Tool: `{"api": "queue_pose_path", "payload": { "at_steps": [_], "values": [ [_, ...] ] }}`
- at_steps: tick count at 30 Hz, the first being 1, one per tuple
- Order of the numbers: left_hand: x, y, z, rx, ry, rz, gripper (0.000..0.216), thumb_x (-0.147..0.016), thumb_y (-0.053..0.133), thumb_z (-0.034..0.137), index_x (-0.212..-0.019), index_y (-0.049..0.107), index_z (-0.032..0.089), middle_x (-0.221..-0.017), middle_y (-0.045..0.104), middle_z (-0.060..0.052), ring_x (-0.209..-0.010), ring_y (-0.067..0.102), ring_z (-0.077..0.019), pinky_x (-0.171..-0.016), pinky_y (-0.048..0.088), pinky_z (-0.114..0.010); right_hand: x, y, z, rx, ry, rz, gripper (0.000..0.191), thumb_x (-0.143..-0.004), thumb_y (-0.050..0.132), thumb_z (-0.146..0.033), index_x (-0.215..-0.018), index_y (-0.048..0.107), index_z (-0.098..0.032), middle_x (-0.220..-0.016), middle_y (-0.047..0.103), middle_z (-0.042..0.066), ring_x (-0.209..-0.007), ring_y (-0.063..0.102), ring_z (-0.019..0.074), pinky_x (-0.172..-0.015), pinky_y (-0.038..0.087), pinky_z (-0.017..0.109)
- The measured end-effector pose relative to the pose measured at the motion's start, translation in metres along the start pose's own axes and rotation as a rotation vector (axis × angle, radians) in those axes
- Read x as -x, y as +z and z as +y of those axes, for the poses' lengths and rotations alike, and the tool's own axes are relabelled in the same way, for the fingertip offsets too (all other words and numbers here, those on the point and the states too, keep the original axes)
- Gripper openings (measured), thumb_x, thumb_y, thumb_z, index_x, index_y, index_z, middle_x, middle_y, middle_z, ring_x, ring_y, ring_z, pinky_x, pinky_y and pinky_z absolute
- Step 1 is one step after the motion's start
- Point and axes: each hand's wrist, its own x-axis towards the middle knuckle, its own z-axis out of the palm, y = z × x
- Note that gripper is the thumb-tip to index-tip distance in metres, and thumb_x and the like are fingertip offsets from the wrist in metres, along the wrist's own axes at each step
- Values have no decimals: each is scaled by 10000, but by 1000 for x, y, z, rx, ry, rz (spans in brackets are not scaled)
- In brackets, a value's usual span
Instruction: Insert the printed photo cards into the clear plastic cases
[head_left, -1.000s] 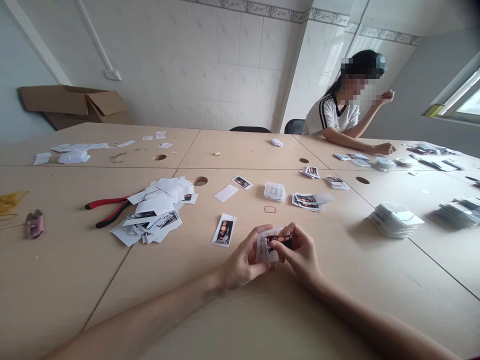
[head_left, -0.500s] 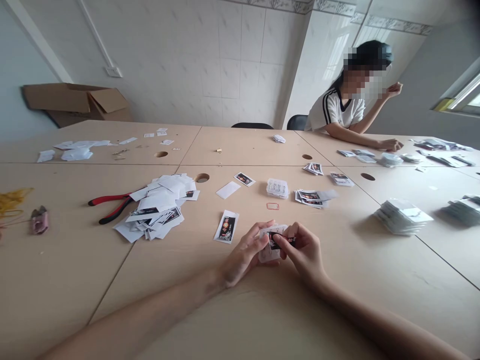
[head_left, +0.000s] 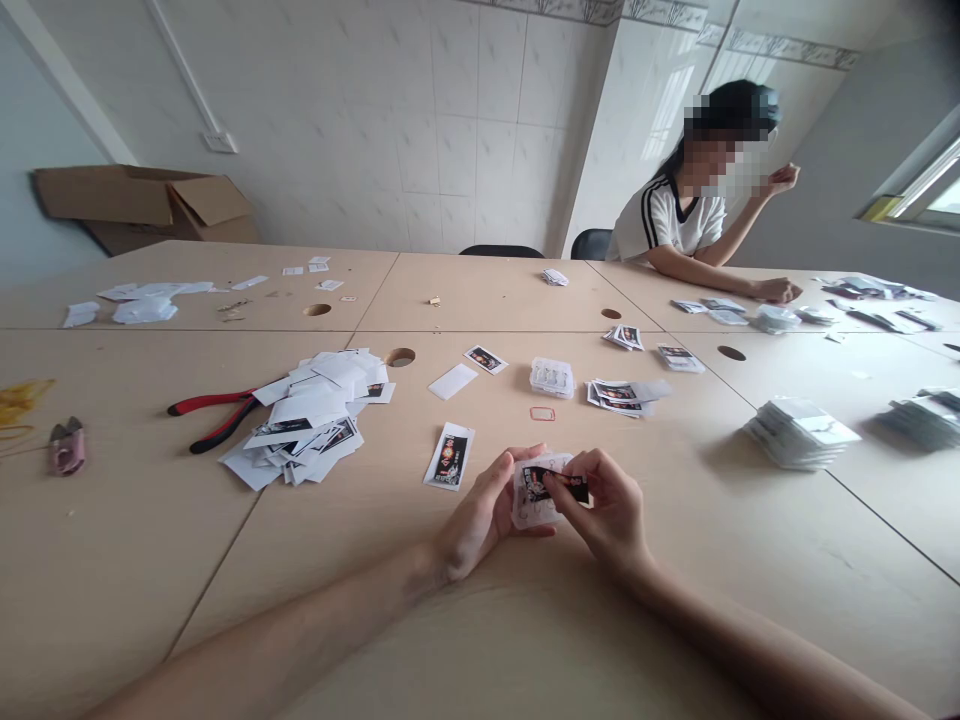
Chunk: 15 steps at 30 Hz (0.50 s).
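Observation:
My left hand (head_left: 474,520) curls round a small clear plastic packet (head_left: 529,500) just above the table, near its front middle. My right hand (head_left: 609,510) pinches a dark printed card (head_left: 559,484) at the packet's top; the card lies partly over or inside the packet, I cannot tell which. A single printed card (head_left: 451,457) lies flat on the table just left of my hands. A small red ring-shaped piece (head_left: 541,413) sits beyond them.
A heap of white and printed cards (head_left: 311,415) lies to the left beside red-handled pliers (head_left: 210,415). A clear plastic box (head_left: 552,378) and card stack (head_left: 619,396) lie ahead. Packet stacks (head_left: 799,433) sit right. A person (head_left: 679,225) sits at the far side.
My hands have stayed in place; the right fingers have shifted slightly on the dark card against the packet. The view has tilted a little.

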Motion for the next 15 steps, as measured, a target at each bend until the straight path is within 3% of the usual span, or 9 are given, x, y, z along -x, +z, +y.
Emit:
{"api": "queue_pose_path", "payload": {
  "at_steps": [15],
  "values": [
    [-2,1,2,55,-24,14,363,-846,286,400,-1150,438,272,-1159,492,-59,-1021,487,-216,-800,411,-388,1,4,0,41,-20,39,203,-675,584,-149,-624,392,-190,-554,418,-52,-514,404,76,-473,357,202]
  ]
}}
